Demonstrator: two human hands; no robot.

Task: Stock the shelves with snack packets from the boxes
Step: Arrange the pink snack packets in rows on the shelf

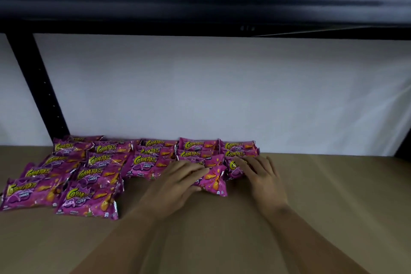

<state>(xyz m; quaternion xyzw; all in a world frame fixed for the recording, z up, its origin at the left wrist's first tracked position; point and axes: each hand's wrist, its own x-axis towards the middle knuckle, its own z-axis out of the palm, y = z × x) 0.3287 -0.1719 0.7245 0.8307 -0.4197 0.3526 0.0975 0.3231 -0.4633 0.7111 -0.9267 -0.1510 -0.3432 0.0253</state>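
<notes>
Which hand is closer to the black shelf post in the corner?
Left. The left hand lies on a purple packet mid-shelf, on the side toward the black post at the back left. The right hand rests on another packet farther right.

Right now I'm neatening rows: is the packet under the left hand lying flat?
No: the packet is tilted out of line, left hand resting on it.
</notes>
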